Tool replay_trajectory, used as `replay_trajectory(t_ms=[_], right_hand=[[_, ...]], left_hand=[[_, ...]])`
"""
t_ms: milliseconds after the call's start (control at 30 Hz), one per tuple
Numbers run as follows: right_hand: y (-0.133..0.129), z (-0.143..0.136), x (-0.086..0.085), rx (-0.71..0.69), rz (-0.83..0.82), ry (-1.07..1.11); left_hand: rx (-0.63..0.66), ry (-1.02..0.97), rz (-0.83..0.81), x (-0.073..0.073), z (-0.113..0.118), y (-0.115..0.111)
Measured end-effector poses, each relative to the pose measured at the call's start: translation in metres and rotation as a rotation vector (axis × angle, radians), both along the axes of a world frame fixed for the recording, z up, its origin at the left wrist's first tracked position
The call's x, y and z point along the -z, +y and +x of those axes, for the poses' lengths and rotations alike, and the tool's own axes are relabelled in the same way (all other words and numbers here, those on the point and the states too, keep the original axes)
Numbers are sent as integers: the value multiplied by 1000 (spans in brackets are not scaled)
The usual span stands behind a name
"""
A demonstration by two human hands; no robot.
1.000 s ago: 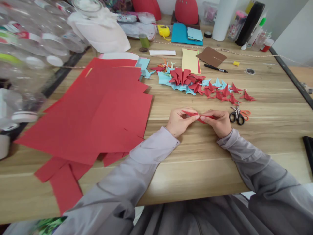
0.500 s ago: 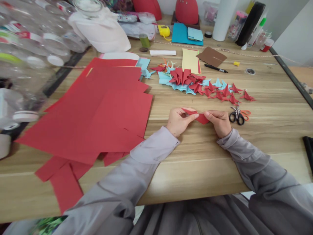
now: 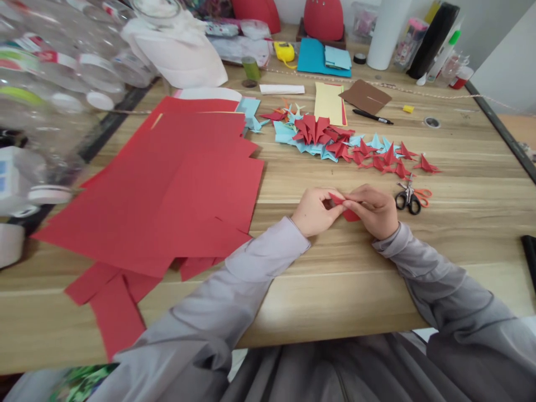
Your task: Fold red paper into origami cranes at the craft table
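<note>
A small piece of folded red paper (image 3: 350,215) is pinched between both hands above the table. My left hand (image 3: 315,212) grips its left end between thumb and fingers. From the other side, my right hand (image 3: 374,211) is closed on it, thumb and fingertips meeting near the left fingertips. The fingers cover much of the paper. Beyond the hands lies a row of red origami cranes (image 3: 389,154), mixed with pale blue ones (image 3: 376,142). Black-handled scissors (image 3: 407,201) rest right of my right hand, over an orange-handled pair (image 3: 424,197).
Large red paper sheets (image 3: 167,184) cover the left side of the table. Plastic bottles (image 3: 96,72) crowd the far left. Toward the back are a yellow tape measure (image 3: 285,52), brown paper (image 3: 365,98), a black pen (image 3: 372,116) and a string (image 3: 402,87).
My hands have drawn closer together on the red paper. The right fingers now pinch near the left fingertips, and less of the paper shows. The whole view has shifted slightly.
</note>
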State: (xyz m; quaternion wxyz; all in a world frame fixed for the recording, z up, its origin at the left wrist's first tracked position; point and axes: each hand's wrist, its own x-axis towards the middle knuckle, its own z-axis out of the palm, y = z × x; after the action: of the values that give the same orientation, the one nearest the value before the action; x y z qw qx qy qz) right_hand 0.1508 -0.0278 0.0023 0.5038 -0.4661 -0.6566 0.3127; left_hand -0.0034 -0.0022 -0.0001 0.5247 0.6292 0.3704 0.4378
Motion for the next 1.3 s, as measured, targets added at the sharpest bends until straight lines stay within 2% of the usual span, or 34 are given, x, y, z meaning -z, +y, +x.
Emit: replay_trajectory(t_ms=[100,167,433,567,767,900,1133,1300], right_hand=[[-4,0,-3,55,115,-100],[-6,-1,-4,96,127,-132],[-3,-4,-4,136,-81,106],[0,-1,-5,49,-198,118],[1,2,-7,-77,-227,-135],[1,2,-7,-181,-283,-98],[2,1,-4,-159,-273,21],[4,1,-4,-87,-283,35]], left_hand=[[-14,46,-48,0,2,-1],[-16,19,-91,-3,3,-1],[-67,-150,-159,-9,6,-4],[-54,-177,-186,-9,6,-3],[-17,-132,-187,-8,5,0],[-1,-92,-182,-7,4,0],[23,-233,-327,-6,7,-3],[38,-116,-306,-4,7,-5]])
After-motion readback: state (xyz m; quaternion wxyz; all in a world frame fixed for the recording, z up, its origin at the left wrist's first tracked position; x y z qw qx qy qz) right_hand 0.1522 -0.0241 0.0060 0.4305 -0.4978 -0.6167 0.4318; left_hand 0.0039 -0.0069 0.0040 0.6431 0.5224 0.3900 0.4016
